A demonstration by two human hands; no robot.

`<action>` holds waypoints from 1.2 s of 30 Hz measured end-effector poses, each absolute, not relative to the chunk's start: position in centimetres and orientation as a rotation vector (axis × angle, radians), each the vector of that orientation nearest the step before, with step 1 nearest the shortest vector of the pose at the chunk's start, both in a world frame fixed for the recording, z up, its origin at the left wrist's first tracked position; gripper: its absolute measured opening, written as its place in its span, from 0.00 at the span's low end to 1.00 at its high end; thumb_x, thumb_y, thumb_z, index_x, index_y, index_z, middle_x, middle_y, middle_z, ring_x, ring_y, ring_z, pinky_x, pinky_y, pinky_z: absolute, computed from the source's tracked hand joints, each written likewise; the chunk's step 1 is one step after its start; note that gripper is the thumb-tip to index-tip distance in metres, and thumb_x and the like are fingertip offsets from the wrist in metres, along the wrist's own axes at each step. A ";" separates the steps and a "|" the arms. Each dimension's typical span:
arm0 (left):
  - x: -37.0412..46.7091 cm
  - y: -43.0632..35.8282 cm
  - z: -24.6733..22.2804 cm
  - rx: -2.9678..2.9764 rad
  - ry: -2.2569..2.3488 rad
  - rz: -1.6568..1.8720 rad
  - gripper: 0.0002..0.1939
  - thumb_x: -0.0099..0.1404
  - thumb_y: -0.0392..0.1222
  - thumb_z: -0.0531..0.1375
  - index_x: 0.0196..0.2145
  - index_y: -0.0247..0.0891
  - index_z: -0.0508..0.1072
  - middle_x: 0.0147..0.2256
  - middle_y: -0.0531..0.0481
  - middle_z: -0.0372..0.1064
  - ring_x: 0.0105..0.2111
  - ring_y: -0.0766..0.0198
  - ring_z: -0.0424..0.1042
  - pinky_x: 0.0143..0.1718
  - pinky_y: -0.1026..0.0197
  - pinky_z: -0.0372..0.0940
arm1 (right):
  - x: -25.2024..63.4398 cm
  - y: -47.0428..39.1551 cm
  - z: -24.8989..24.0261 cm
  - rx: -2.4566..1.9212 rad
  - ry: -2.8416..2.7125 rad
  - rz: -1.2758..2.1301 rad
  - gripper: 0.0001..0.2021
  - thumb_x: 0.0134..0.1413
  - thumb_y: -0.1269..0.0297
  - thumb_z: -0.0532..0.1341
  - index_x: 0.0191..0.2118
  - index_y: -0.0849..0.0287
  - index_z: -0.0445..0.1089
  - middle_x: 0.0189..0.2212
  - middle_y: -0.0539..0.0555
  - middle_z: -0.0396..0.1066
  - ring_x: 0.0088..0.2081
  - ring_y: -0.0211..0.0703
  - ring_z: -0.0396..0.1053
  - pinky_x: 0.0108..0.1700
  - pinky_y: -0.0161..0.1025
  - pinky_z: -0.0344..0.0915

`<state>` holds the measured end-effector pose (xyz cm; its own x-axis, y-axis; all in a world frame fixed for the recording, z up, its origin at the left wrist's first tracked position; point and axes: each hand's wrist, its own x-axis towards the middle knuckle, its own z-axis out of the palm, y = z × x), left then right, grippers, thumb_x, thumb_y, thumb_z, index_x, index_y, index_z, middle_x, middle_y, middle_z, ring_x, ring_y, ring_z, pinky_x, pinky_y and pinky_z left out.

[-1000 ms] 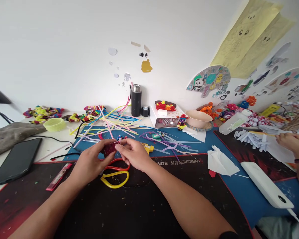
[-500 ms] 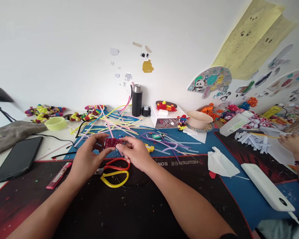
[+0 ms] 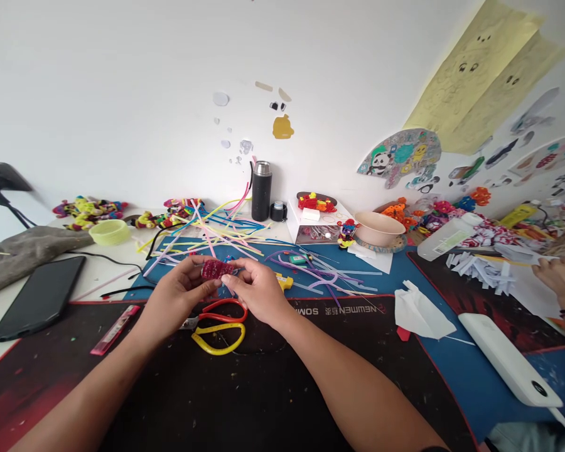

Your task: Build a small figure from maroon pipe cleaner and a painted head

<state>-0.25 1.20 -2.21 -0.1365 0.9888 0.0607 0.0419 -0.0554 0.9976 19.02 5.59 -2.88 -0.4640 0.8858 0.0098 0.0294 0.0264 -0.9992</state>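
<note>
Small dark-red, glittery, ribbed piece (image 3: 214, 269), fuzzy-looking, sat up between both hands, raised in front of the person above the back part of the black desk mat with red edging (image 3: 263, 402). Its long axis ran roughly crosswise, from the left hand (image 3: 174, 295) toward the right hand (image 3: 258, 292), so each hand had about one end. Left hand curved round the left end, fingers up behind, thumb low along the near side, pinching it lightly. Right hand pinched the right end, thumb on the near face, index finger bent over the far side; its other fingers were mostly hidden. Neither hand was clearly nearer; both seemed to touch the piece. A small bright-blue bit (image 3: 228, 258) showed just behind it; could not tell whether it was attached. Scissors with one red and one yellow plastic loop handle (image 3: 223, 326) lay on the mat below the hands, nearer the person, handles toward the right, blades partly hidden by the left hand. Flat pinkish-red slim case (image 3: 115, 330) lay left of the left wrist. Yellow plastic tool (image 3: 284, 282) stuck out past the right hand, mostly covered. Loose heap of pastel, yellow and blue fuzzy stems (image 3: 211, 233) spread beyond the hands. Co-worker's hand (image 3: 560, 276) was well apart, far right, over white paper (image 3: 530, 295).
</note>
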 end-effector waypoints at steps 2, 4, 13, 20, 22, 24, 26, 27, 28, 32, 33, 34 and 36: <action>-0.2 1.3 -2.2 1.190 1.283 1.318 0.33 0.49 0.61 0.84 0.45 0.43 0.79 0.39 0.44 0.87 0.38 0.49 0.85 0.37 0.54 0.81 | 19.0 5.6 -2.9 -0.968 -1.620 1.478 0.16 0.69 0.55 0.71 0.55 0.56 0.77 0.22 0.41 0.65 0.21 0.37 0.63 0.28 0.37 0.60; -0.3 1.3 -2.2 1.171 1.250 1.308 0.32 0.50 0.60 0.85 0.45 0.43 0.81 0.39 0.44 0.87 0.36 0.53 0.84 0.37 0.56 0.80 | 19.0 5.5 -2.8 -0.973 -1.643 1.445 0.16 0.68 0.55 0.71 0.55 0.56 0.77 0.22 0.41 0.66 0.22 0.38 0.64 0.29 0.37 0.59; -0.5 0.8 -1.5 1.040 1.152 1.264 0.32 0.55 0.61 0.83 0.51 0.42 0.85 0.41 0.44 0.86 0.39 0.52 0.83 0.41 0.54 0.81 | 19.2 5.6 -2.5 -0.989 -1.689 1.393 0.15 0.67 0.56 0.71 0.54 0.55 0.77 0.24 0.44 0.67 0.26 0.40 0.62 0.32 0.39 0.57; -1.4 1.1 -2.5 1.099 1.157 1.227 0.29 0.58 0.61 0.82 0.48 0.41 0.84 0.39 0.44 0.86 0.38 0.53 0.84 0.46 0.53 0.81 | 19.0 5.4 -3.3 -0.995 -1.805 1.250 0.16 0.66 0.63 0.70 0.57 0.55 0.78 0.21 0.40 0.61 0.25 0.38 0.60 0.32 0.39 0.54; -1.6 1.1 -2.6 1.109 1.146 1.234 0.28 0.58 0.59 0.83 0.48 0.42 0.84 0.39 0.45 0.86 0.37 0.54 0.84 0.46 0.53 0.81 | 18.9 5.4 -3.3 -0.996 -1.806 1.246 0.17 0.67 0.65 0.69 0.59 0.55 0.78 0.21 0.39 0.61 0.24 0.38 0.60 0.32 0.38 0.54; -1.6 1.2 -2.4 1.100 1.139 1.259 0.27 0.57 0.57 0.84 0.47 0.42 0.85 0.39 0.46 0.86 0.38 0.54 0.85 0.46 0.55 0.81 | 18.9 5.5 -3.2 -1.002 -1.791 1.257 0.17 0.67 0.65 0.69 0.59 0.56 0.78 0.21 0.40 0.62 0.25 0.38 0.61 0.32 0.38 0.55; -1.5 1.2 -2.1 1.082 1.125 1.299 0.26 0.55 0.56 0.85 0.45 0.43 0.85 0.39 0.47 0.86 0.38 0.55 0.85 0.45 0.56 0.81 | 18.9 5.6 -3.2 -1.002 -1.766 1.289 0.16 0.68 0.64 0.69 0.59 0.57 0.78 0.22 0.42 0.65 0.26 0.39 0.63 0.32 0.39 0.57; -1.4 1.1 -1.9 1.069 1.119 1.319 0.25 0.53 0.56 0.85 0.43 0.43 0.86 0.38 0.47 0.86 0.37 0.56 0.85 0.44 0.57 0.81 | 18.9 5.6 -3.2 -0.998 -1.751 1.310 0.16 0.69 0.63 0.69 0.59 0.57 0.78 0.23 0.42 0.66 0.26 0.40 0.64 0.32 0.39 0.58; -1.3 1.1 -1.7 1.054 1.114 1.332 0.25 0.52 0.55 0.86 0.42 0.43 0.86 0.37 0.48 0.86 0.36 0.57 0.84 0.43 0.58 0.81 | 19.0 5.7 -3.2 -0.992 -1.733 1.334 0.15 0.69 0.62 0.69 0.58 0.56 0.78 0.23 0.43 0.67 0.26 0.40 0.65 0.31 0.39 0.59; -1.0 1.0 -1.2 0.992 1.112 1.326 0.26 0.48 0.54 0.87 0.40 0.43 0.86 0.35 0.49 0.85 0.34 0.57 0.84 0.40 0.58 0.81 | 19.0 5.9 -3.3 -0.964 -1.639 1.458 0.12 0.71 0.62 0.67 0.56 0.55 0.78 0.23 0.44 0.68 0.23 0.40 0.65 0.28 0.38 0.61; -1.0 1.0 -1.2 0.985 1.114 1.319 0.27 0.47 0.54 0.87 0.40 0.43 0.86 0.36 0.49 0.85 0.34 0.57 0.84 0.40 0.58 0.82 | 19.0 5.9 -3.3 -0.955 -1.616 1.490 0.12 0.71 0.63 0.67 0.56 0.55 0.78 0.22 0.43 0.67 0.22 0.40 0.65 0.27 0.38 0.61; -1.0 1.0 -1.2 0.983 1.120 1.314 0.27 0.47 0.54 0.87 0.40 0.43 0.86 0.36 0.49 0.85 0.34 0.57 0.83 0.39 0.57 0.81 | 19.0 5.9 -3.3 -0.945 -1.593 1.518 0.11 0.71 0.63 0.67 0.55 0.55 0.78 0.22 0.43 0.66 0.21 0.39 0.64 0.26 0.38 0.60; -1.0 1.0 -1.3 0.990 1.136 1.301 0.27 0.48 0.55 0.87 0.40 0.43 0.85 0.35 0.49 0.85 0.33 0.57 0.83 0.39 0.57 0.81 | 19.0 5.9 -3.2 -0.918 -1.555 1.557 0.10 0.71 0.62 0.66 0.54 0.56 0.79 0.21 0.43 0.65 0.19 0.38 0.63 0.24 0.37 0.60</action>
<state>-1.03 1.03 -1.31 -0.0600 0.9962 -0.0634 -0.1969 0.0505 0.9791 19.00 5.94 -3.24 -0.4708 0.8821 0.0142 -0.0153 0.0080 -0.9999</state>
